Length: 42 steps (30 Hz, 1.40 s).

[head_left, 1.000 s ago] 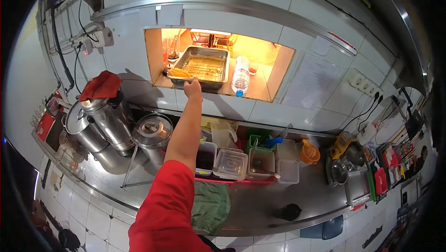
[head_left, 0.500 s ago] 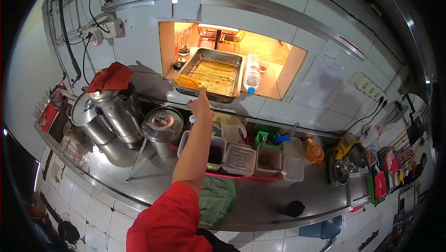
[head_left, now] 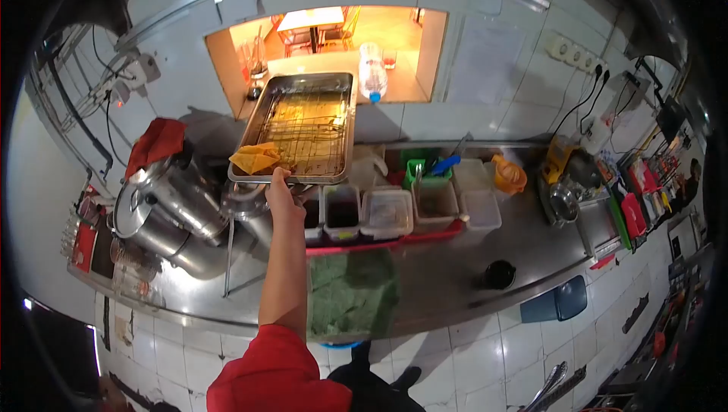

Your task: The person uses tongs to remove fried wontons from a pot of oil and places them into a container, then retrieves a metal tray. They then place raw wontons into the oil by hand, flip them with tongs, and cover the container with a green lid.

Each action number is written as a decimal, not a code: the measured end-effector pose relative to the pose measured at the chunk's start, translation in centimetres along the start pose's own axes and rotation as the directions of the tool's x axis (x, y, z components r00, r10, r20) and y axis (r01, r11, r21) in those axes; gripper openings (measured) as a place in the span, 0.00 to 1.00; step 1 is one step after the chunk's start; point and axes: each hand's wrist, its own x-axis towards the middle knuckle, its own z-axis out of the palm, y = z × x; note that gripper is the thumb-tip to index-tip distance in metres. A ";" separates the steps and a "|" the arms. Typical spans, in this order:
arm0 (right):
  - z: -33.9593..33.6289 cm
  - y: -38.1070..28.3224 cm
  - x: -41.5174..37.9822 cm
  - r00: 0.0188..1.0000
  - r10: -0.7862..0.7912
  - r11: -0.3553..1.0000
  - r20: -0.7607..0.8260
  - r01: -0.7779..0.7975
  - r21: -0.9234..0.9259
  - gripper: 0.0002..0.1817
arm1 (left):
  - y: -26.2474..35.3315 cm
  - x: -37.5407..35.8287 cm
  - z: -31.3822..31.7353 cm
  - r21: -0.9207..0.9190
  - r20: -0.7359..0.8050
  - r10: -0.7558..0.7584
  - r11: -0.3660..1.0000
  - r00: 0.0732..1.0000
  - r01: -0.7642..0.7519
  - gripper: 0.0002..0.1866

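Note:
My left hand (head_left: 283,192) grips the near rim of a rectangular metal tray (head_left: 345,127), thumb on top and fingers partly hidden beneath. The tray tilts in front of the wall opening, above the counter. Inside it lie a wire rack (head_left: 307,120) and a yellowish-brown residue. A crumpled orange-yellow cloth or paper (head_left: 255,158) rests at its near left corner, beside my thumb. My right hand is out of view.
A plastic bottle (head_left: 372,74) lies in the wall opening. Below are plastic containers (head_left: 387,213), a green cloth (head_left: 353,290) and a black cup (head_left: 500,275) on the steel counter (head_left: 447,283). Large metal pots (head_left: 144,215) stand left, under a red cloth (head_left: 155,146).
The tray has come out of the wall opening toward me, with my left hand now holding its near rim. The camera view has shifted too.

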 end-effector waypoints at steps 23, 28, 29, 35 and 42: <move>-39.9 -1.8 -0.3 0.759 -0.470 0.658 0.451 0.641 -0.395 0.22 | -2.5 -52.5 -15.4 0.415 0.449 -0.546 0.829 0.707 0.376 0.24; -41.1 -12.3 -3.2 0.594 -0.470 0.368 0.653 0.804 -0.467 0.20 | -12.5 -63.9 -14.6 0.724 0.425 -0.846 0.532 0.324 0.439 0.22; -42.7 -12.5 -2.2 0.649 -0.393 0.415 0.651 0.757 -0.505 0.20 | -14.3 -66.3 -14.3 0.763 0.428 -0.880 0.474 0.207 0.439 0.22; -52.6 -9.6 4.4 0.847 -0.233 0.622 0.478 0.508 -0.596 0.18 | -23.3 -80.7 -11.5 0.964 0.247 -0.918 0.201 -0.311 0.172 0.29; -66.9 -8.2 6.2 0.973 -0.131 0.788 0.188 0.217 -0.576 0.17 | -30.6 -95.6 -7.9 0.974 -0.022 -0.722 0.140 -0.692 -0.177 0.29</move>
